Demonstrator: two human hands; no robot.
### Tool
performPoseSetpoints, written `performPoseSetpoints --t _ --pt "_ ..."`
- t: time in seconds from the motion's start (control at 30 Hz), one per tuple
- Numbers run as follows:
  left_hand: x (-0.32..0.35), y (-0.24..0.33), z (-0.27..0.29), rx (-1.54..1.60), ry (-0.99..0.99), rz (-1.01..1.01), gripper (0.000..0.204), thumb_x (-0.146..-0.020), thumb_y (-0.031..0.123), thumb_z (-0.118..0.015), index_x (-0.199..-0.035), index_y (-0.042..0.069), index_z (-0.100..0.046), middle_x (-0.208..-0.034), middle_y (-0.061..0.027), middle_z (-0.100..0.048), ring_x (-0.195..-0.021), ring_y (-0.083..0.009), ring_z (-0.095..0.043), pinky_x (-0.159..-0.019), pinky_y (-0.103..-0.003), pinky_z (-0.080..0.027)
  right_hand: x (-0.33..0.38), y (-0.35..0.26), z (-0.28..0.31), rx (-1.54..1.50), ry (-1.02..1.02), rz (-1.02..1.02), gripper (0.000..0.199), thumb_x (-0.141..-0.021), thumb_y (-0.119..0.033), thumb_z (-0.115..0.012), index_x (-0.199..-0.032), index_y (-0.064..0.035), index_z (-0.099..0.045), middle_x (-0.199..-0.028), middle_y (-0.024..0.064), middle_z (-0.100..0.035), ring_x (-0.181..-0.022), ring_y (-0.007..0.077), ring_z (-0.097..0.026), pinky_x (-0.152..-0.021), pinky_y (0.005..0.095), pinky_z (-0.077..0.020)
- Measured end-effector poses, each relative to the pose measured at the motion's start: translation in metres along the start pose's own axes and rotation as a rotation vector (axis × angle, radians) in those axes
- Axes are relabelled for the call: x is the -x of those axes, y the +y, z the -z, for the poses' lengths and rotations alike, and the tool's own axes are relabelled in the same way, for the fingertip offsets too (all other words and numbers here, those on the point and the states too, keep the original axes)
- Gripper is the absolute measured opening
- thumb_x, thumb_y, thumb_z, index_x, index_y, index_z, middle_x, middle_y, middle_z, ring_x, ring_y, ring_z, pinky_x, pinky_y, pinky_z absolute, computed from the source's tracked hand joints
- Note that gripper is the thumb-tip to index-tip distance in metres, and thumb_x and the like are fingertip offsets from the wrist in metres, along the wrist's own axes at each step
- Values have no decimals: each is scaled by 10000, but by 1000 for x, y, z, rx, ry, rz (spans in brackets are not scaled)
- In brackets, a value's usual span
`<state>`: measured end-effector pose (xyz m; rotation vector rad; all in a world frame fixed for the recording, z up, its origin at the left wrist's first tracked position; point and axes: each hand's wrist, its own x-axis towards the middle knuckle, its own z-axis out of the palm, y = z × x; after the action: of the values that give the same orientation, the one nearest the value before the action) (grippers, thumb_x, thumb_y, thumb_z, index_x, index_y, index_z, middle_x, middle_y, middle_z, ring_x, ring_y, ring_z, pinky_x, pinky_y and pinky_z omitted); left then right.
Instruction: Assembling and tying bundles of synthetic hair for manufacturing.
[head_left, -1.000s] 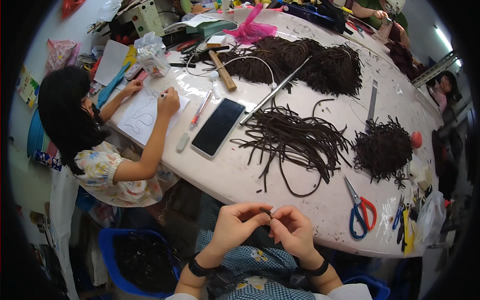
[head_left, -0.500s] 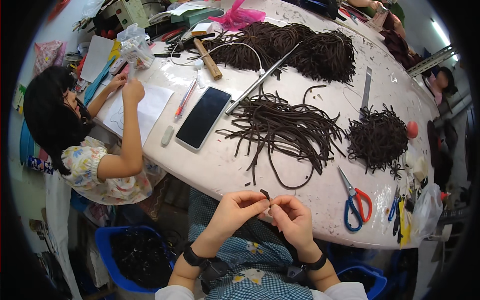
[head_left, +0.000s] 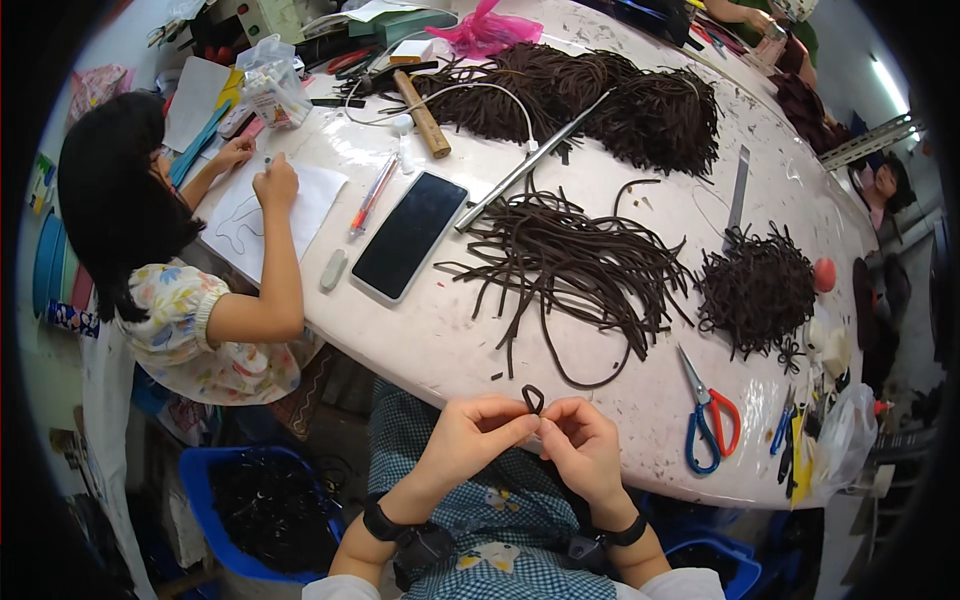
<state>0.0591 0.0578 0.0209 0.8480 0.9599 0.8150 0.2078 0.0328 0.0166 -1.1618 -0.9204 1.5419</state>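
Observation:
In front of the table edge, my left hand (head_left: 478, 435) and my right hand (head_left: 585, 447) meet, fingertips almost touching. Between thumb and forefinger, each pinches a dark brown cord (head_left: 541, 401). A small loop of it stands up above the fingertips; the rest is hidden by my fingers. Beyond my hands, a loose spread of long brown cords (head_left: 585, 265) lies on the table. To its right is a heap of looped, knotted cord pieces (head_left: 757, 290). Scissors (head_left: 705, 405) with one blue and one red handle lie right of my hands, blades slightly apart.
At the left, a person (head_left: 215, 310) draws on white paper (head_left: 312, 205). A phone (head_left: 410, 237), pens (head_left: 375, 195) and a metal rod (head_left: 535, 160) lie on the table (head_left: 440, 350). Bundled cords (head_left: 655, 120) sit at the back. A blue tub (head_left: 200, 490) stands below left.
A cord loop now rises above my fingertips, where a short stub showed before. The person at the left has lowered the drawing hand to the paper.

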Motion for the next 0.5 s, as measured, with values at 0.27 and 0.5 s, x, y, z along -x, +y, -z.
performPoseSetpoints --t 0.27,0.5 --pt "4 3 14 -287 61 -76 127 -745 63 -622 -804 -49 -623 -756 -59 -594 -674 -76 -561 -590 -178 -444 -6 0 -2 -40 -75 -169 74 -809 -36 -527 -866 8 -511 -728 10 -532 -571 31 -473 -492 147 -392" --pt "2 -6 16 -193 101 -100 126 -738 61 -628 -808 -43 -628 -766 -64 -594 -687 -87 -573 -595 -188 -454 -8 4 -8 7 -48 -149 65 -815 -40 -522 -864 0 -507 -716 -5 -527 -556 22 -451 -477 148 -366"
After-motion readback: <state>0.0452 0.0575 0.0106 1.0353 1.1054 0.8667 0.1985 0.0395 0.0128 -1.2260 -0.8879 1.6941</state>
